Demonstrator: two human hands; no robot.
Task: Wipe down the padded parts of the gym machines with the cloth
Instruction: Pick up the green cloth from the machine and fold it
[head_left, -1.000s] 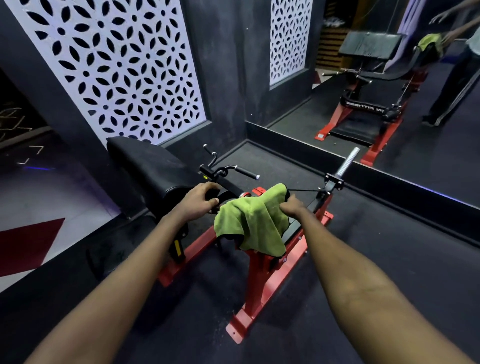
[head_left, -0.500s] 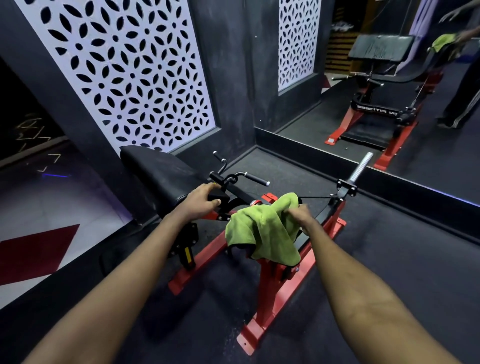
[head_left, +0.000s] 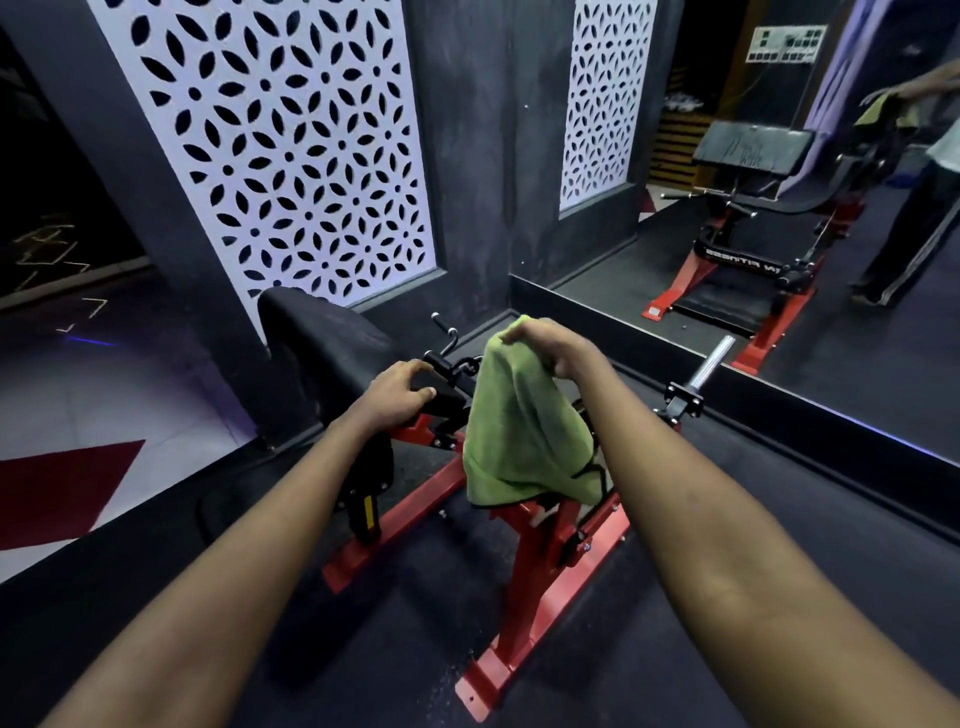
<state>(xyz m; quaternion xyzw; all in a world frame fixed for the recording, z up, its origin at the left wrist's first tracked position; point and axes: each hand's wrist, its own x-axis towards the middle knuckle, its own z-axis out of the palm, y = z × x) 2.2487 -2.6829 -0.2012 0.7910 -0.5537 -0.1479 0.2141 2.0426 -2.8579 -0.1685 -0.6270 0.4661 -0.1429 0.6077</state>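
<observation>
Both forearms extend forward from the bottom edge over dark rubber flooring (head_left: 779, 597). The red steel frame (head_left: 524, 613) of the machine rests on this flooring between the arms. The left hand (head_left: 400, 391) is closed over a black part of the machine beside the black pad (head_left: 322, 343), fingers curled across its top. The right hand (head_left: 556, 345) is raised above the frame and pinches the top of the green cloth (head_left: 519, 431), which hangs down in a loose cone and drapes onto the frame. A chrome weight peg (head_left: 711, 364) projects to the right of the cloth. Behind stands a dark wall with a white perforated panel (head_left: 270, 145), and a wall mirror (head_left: 779, 208) reflects the machine.
</observation>
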